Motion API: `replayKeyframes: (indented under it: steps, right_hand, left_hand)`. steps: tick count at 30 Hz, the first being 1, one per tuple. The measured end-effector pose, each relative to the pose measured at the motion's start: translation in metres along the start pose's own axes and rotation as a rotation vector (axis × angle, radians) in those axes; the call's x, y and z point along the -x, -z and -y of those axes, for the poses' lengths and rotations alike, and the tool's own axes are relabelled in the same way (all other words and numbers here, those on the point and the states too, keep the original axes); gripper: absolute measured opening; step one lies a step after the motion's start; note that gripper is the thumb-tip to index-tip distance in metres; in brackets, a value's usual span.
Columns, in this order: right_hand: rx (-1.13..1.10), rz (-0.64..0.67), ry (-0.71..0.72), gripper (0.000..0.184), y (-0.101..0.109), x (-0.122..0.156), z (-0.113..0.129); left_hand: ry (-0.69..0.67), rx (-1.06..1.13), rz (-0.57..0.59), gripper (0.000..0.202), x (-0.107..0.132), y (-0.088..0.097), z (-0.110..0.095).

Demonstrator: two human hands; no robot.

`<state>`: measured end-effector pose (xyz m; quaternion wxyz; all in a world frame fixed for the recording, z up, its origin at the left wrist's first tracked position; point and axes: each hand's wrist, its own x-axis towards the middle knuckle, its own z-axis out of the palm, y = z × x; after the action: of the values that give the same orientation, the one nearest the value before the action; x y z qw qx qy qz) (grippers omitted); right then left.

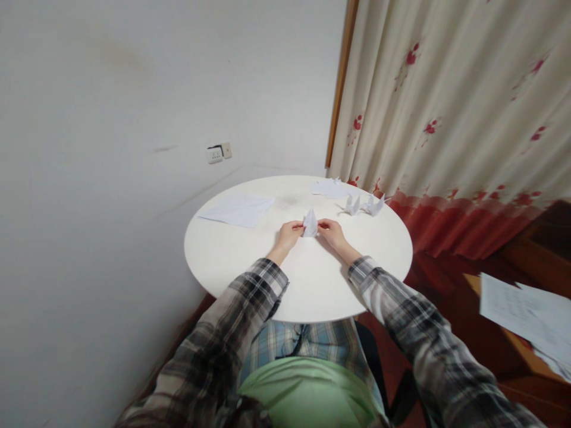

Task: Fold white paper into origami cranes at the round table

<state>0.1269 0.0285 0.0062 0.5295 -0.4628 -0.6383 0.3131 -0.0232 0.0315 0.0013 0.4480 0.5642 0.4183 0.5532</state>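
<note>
At the middle of the round white desk (250, 279), our left grip (289, 233) and right grip (332, 233) each pinched one side of a small folded paper (310, 224), which stood upright between them, low over the desk. Further off on the left lay a flat sheet (238, 209). Beyond on the right we saw two paper cranes (373, 205) near more loose sheets (328, 188), close to the flowered curtain (446, 119).

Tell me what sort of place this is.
Probably a room in a home: a floral curtain hangs beside a round white table, with a wall socket behind. The left hand and right hand pinch a folded paper.
</note>
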Motion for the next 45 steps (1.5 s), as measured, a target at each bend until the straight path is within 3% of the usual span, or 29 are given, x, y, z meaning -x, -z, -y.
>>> replayKeyframes:
  steps: [13,45]
  right_hand:
    - [-0.015,-0.038,0.020,0.013,-0.001,0.003,0.006]
    - [-0.116,-0.087,0.046,0.017,-0.003,-0.004,0.000]
  left_hand:
    - [-0.061,-0.068,-0.064,0.011,-0.001,0.001,-0.001]
    - [0.050,0.103,-0.088,0.015,0.008,-0.002,-0.019]
